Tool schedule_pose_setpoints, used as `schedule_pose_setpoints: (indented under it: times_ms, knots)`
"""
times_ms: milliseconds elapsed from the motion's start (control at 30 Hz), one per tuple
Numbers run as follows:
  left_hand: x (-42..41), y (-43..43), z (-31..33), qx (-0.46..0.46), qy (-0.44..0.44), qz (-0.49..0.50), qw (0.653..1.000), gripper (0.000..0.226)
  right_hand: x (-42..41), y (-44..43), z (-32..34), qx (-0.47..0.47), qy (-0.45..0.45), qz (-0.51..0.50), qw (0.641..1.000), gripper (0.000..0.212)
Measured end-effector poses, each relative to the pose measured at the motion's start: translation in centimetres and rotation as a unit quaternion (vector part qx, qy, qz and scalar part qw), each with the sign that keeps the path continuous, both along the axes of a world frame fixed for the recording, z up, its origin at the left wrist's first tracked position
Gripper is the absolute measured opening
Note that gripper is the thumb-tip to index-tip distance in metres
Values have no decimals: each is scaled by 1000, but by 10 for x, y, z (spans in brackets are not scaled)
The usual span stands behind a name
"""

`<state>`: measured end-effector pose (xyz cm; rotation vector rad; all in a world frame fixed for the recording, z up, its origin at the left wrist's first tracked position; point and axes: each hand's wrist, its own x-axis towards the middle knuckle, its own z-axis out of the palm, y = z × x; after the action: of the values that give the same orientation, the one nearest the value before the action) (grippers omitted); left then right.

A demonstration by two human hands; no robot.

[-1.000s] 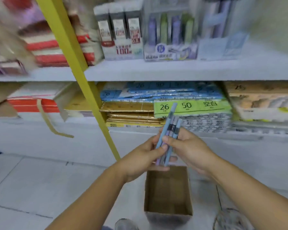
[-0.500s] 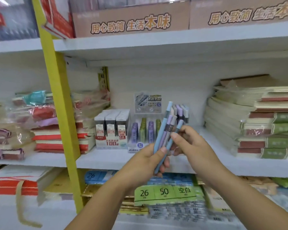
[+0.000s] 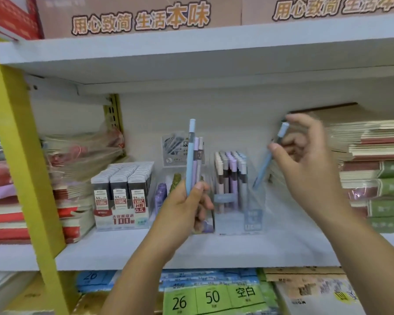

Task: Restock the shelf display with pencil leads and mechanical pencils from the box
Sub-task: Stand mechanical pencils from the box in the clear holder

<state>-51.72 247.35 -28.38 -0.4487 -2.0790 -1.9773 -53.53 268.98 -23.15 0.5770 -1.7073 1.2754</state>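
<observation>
The pencil (image 3: 267, 159) is right of centre, tilted, tip down, just beside the right edge of the clear holder (image 3: 253, 220). The right hand (image 3: 305, 160) pinches its upper part between thumb and fingers, the other fingers spread. To seat it well, bring it upright over a gap in the holder, then lower it tip first. At centre, the left hand (image 3: 184, 205) grips the spare pencils (image 3: 192, 160) upright. Lead packs (image 3: 121, 185) stand left of centre on the shelf (image 3: 123, 253).
</observation>
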Motion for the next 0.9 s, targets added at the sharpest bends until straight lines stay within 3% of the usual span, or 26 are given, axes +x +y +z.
schedule_pose_setpoints:
  times_ms: [133,333,900]
  knots:
    - [-5,-4,-7,14,-9,-11,1000,23,-11,-2,-18,80,-53,-11,995,46]
    - [-8,-4,-12,8,-16,-15,1000,23,-11,0,-22,125,-53,-20,991,39]
    - [-4,0,-13,-34,-18,-5,999,23,-12,-10,-21,143,-52,-39,988,39]
